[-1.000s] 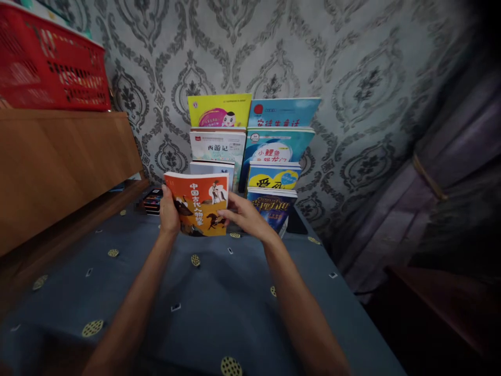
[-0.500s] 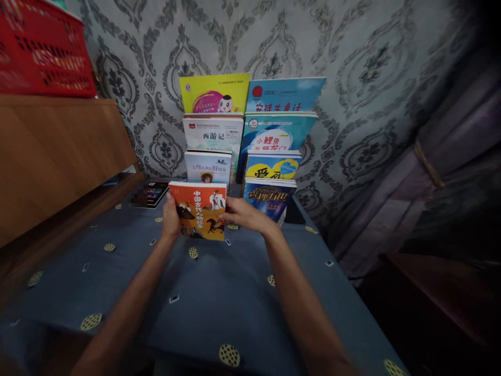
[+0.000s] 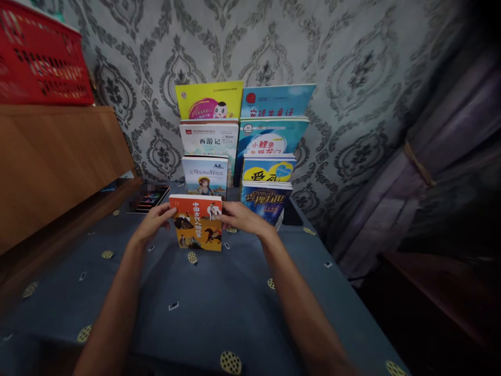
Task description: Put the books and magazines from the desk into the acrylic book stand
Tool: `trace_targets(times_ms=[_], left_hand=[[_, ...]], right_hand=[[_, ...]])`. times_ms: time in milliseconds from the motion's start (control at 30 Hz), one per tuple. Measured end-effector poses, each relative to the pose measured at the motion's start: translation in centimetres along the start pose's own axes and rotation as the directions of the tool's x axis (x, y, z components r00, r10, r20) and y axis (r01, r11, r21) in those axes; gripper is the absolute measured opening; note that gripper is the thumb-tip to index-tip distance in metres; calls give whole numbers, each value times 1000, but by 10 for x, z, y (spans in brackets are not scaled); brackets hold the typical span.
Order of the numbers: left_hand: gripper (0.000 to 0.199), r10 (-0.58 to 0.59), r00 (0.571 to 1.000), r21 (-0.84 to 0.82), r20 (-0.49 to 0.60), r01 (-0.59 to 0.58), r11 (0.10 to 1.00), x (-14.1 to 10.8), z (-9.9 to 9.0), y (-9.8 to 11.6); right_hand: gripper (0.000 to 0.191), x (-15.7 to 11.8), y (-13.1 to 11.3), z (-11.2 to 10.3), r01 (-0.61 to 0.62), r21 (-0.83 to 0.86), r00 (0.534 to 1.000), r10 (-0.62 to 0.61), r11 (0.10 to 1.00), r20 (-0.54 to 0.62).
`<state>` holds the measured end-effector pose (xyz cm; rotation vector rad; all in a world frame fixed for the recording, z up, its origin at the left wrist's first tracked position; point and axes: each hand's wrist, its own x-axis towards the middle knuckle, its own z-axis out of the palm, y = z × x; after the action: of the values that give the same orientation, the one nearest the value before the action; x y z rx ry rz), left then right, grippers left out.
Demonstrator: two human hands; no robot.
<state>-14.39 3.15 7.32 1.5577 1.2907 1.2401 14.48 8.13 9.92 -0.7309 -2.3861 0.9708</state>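
Observation:
An orange paperback book (image 3: 198,224) with white Chinese lettering stands upright between my hands, in front of the left column of books. My left hand (image 3: 154,222) has its fingers closed at the book's upper left edge, some of them curled out of sight. At the right edge, my right hand (image 3: 240,216) pinches the book, its thumb in front and the other fingers partly hidden behind. Just behind stands a pale blue book (image 3: 205,175). A dark blue book (image 3: 266,201) stands close to my right hand.
Behind rise a white book (image 3: 209,137), a yellow-green book (image 3: 209,99) and several blue ones (image 3: 277,99). A dark phone-like object (image 3: 293,215) lies to the right. A wooden cabinet (image 3: 58,156) with a red basket (image 3: 43,62) stands left on the blue patterned cloth (image 3: 211,308).
The orange book has come lower and slightly nearer, showing more of the pale blue book. My left hand has shifted from the book's left side outward to its upper left edge.

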Motion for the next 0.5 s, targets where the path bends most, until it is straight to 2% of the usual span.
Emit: trace_targets(times_ms=[100,167,300,500], left_hand=[[56,-106,984,10,141,106,994,7,-11,10],[58,-133,972,-1,192,136,991,13,-15,15],[59,-150,962,-23,229,159,987,23,-17,19],[54,-115,945,-48,306,135,990,28,-20,17]], right_hand=[[29,4,3,2,-45,121,999,42,992,27],[29,7,3,0,-77,188,996,66,979,61],[27,12,1,-6,-135,244,985,103,960,140],[25,11,2,-6,-111,299,992,84,948,99]])
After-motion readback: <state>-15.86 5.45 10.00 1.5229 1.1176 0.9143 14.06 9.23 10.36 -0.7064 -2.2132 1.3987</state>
